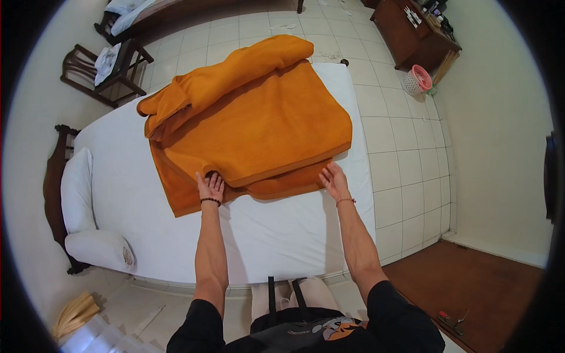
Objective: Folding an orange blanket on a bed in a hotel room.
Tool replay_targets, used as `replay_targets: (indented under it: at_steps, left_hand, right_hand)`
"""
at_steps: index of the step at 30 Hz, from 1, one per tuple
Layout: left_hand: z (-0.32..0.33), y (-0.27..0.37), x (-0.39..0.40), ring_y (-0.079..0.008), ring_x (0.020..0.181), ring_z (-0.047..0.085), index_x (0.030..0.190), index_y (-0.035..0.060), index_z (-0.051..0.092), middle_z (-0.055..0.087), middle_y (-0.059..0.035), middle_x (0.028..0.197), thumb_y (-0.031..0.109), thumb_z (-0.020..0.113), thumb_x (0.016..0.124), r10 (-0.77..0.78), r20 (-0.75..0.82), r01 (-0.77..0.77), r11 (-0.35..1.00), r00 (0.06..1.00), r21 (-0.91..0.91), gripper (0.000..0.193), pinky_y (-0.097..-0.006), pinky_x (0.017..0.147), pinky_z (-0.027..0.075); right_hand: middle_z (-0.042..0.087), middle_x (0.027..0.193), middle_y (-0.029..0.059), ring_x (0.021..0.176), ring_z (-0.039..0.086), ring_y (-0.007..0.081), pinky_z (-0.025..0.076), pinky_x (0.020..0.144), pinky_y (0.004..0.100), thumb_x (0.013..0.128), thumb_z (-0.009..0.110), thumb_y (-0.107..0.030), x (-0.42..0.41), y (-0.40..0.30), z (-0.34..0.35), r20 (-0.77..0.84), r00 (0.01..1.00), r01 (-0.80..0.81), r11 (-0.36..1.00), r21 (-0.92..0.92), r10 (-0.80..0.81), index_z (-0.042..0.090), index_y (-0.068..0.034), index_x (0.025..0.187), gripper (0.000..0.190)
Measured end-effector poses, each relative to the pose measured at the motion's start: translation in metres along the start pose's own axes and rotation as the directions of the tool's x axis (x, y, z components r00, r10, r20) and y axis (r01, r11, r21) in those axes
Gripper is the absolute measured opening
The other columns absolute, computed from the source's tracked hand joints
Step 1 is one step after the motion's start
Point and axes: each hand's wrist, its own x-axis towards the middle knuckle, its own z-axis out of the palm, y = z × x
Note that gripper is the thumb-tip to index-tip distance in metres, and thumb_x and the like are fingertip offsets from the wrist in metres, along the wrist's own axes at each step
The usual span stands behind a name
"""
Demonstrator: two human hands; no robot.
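An orange blanket (265, 128) lies in uneven folded layers on a bed with a white sheet (273, 238). Its far part is bunched into a thick roll, and a darker orange layer shows under the near edge. My left hand (212, 186), palm up with fingers spread, is at the near left edge, beside a small curled opening in the fabric. My right hand (334, 178) is at the near right corner of the lower layer, fingers apart and slightly bent; whether they touch the cloth is hard to tell.
White pillows (78, 189) lie by the dark wooden headboard (55, 176). Beyond the bed are a wooden chair (121, 70) with white cloth, another bed (194, 11), a wooden desk (410, 35) and a pink and white basket (415, 81). A brown door (468, 287) is at lower right.
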Motion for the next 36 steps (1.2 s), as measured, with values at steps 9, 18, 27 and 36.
replay_targets:
  at_steps: [9,18,27,36]
  left_hand:
    - [0.001,0.041,0.052,-0.0212,0.096,0.055,0.115,0.009,0.049,0.057,-0.0069,0.107,0.055,0.053,0.08,0.065,-0.023,-0.066,0.994,0.998,-0.082,0.057,-0.0373,0.083,0.047]
    - [-0.13,0.115,0.046,-0.0186,0.073,0.06,0.101,0.0104,0.052,0.061,-0.0052,0.092,0.026,0.056,0.085,0.624,-0.279,-0.627,0.774,0.73,0.091,0.022,-0.0276,0.049,0.046]
    - [-0.15,0.076,0.09,-0.0142,0.065,0.054,0.096,0.013,0.055,0.06,0.0006,0.087,0.034,0.05,0.088,0.179,-0.576,-0.065,0.975,0.798,0.214,0.023,-0.0257,0.053,0.044]
    - [-0.111,0.076,0.058,-0.0227,0.083,0.053,0.13,0.016,0.034,0.046,-0.0087,0.124,0.07,0.056,0.064,-0.145,-0.365,0.248,0.935,0.92,0.252,0.088,-0.0318,0.064,0.039]
  right_hand:
    - [0.047,0.065,-0.0002,0.053,0.048,0.0103,0.032,0.041,0.0215,0.083,0.062,-0.026,0.075,-0.052,-0.004,-0.206,0.974,0.111,0.989,0.096,-0.089,0.046,-0.011,0.076,0.023]
    - [0.054,0.06,0.0046,0.045,0.045,0.0083,0.033,0.038,0.0197,0.081,0.06,-0.013,0.003,0.01,0.033,-0.226,0.881,0.341,0.889,-0.307,-0.416,0.047,-0.008,0.074,0.016]
    - [0.06,0.076,0.0117,0.076,0.058,0.025,0.045,0.074,0.0354,0.079,0.056,-0.016,0.068,0.008,-0.04,-0.399,0.691,0.192,0.686,-0.702,-0.602,0.053,-0.005,0.094,0.018]
    - [0.051,0.116,0.0247,0.106,0.052,0.0352,0.043,0.087,0.038,0.067,0.071,-0.04,0.092,-0.049,0.021,0.066,0.836,0.182,0.162,-0.97,-0.545,0.043,0.003,0.121,0.075]
